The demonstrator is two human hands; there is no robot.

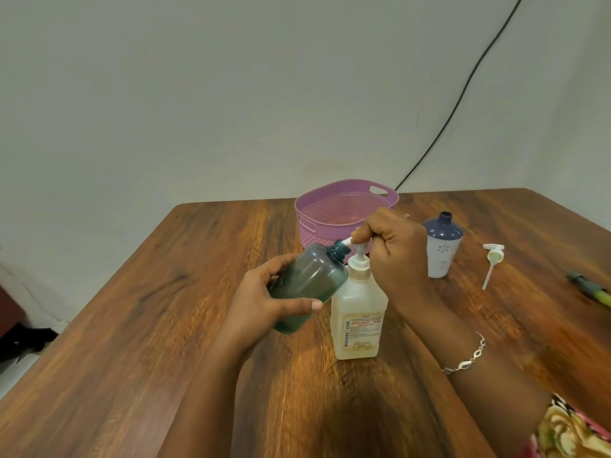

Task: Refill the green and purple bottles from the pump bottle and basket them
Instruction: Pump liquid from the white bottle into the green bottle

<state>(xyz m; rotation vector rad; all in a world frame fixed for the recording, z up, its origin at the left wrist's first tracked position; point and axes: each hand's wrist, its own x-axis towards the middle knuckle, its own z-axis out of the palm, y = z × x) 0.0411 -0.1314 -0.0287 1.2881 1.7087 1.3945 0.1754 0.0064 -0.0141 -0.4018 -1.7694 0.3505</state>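
Note:
My left hand [264, 302] grips the green bottle [307, 285], tilted with its open neck up against the pump's spout. The clear pump bottle [358, 319] with a cream label stands at the table's middle. My right hand [393, 249] curls over the white pump head, fingers wrapped on it. The purple-topped bottle [441, 242] stands uncapped to the right, its lower half white. The pink basket [344, 213] sits behind the hands and looks bare inside.
A white pump cap with its tube [492, 262] lies right of the purple bottle. A green pen-like object [591, 290] lies near the wooden table's [132, 325] right edge. A black cable [463, 94] runs down the wall behind.

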